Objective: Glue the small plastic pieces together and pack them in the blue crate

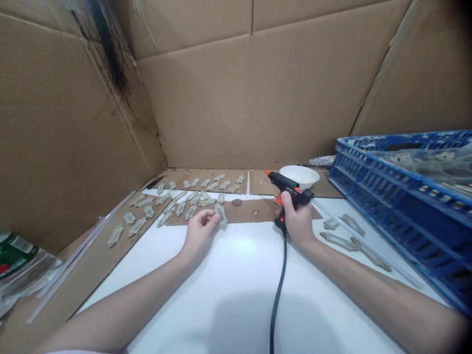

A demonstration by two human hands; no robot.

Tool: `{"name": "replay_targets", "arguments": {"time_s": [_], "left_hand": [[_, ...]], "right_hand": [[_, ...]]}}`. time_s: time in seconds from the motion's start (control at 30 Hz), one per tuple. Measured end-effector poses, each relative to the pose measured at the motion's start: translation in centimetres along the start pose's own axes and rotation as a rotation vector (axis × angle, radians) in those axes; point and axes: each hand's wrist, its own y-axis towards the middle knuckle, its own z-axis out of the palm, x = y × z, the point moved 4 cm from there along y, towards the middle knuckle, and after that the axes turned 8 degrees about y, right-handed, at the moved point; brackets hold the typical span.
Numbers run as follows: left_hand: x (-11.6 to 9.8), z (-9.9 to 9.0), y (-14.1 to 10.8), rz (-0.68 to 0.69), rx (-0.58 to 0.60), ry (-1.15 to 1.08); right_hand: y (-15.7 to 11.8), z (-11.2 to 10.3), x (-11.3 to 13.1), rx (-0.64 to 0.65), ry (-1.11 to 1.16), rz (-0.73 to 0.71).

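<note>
My left hand (pixel 199 233) pinches a small grey-beige moulded piece (pixel 221 216) at the edge of a cardboard sheet (pixel 243 211). Several similar pieces (pixel 184 204) lie in rows on the cardboard strips ahead and to the left. My right hand (pixel 297 221) is closed around the grip of a black and orange hot glue gun (pixel 289 187), with its nozzle pointing back and left. A black cord (pixel 279 290) runs from the gun's base across the white table (pixel 221 265) towards me.
A white bowl (pixel 298 176) stands behind the glue gun. A blue plastic crate (pixel 401 206) with clear bagged contents fills the right side. Several larger pieces (pixel 339 241) and a clear glue stick (pixel 368 248) lie beside it. Cardboard walls surround the table, with a green packet (pixel 18 255) at far left.
</note>
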Motion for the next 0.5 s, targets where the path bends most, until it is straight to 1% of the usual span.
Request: {"name": "replay_targets", "arguments": {"time_s": [0.07,0.13,0.2,0.27,0.33,0.4,0.5], "left_hand": [[-0.3,0.1,-0.4,0.010,0.034,0.030],[-0.9,0.2,-1.0,0.058,0.050,0.106],[-1.7,0.5,-1.8,0.162,0.073,0.217],[-2.4,0.9,-2.6,0.275,0.123,0.310],[-2.6,1.3,-3.0,0.322,0.167,0.346],[-2.4,1.4,-2.9,0.285,0.177,0.342],[-1.8,1.2,-2.3,0.159,0.167,0.320]], "right_hand": [[0.0,0.0,-0.1,-0.004,0.019,0.017],[0.0,0.0,-0.1,0.002,0.024,0.018],[0.0,0.0,-0.2,0.008,0.016,0.010],[0.1,-0.1,-0.3,0.004,0.012,0.007],[0.2,-0.1,-0.6,-0.003,0.020,0.008],[0.2,-0.1,-0.9,-0.017,0.025,0.018],[0.3,-0.3,-1.2,-0.035,0.019,0.049]]}}
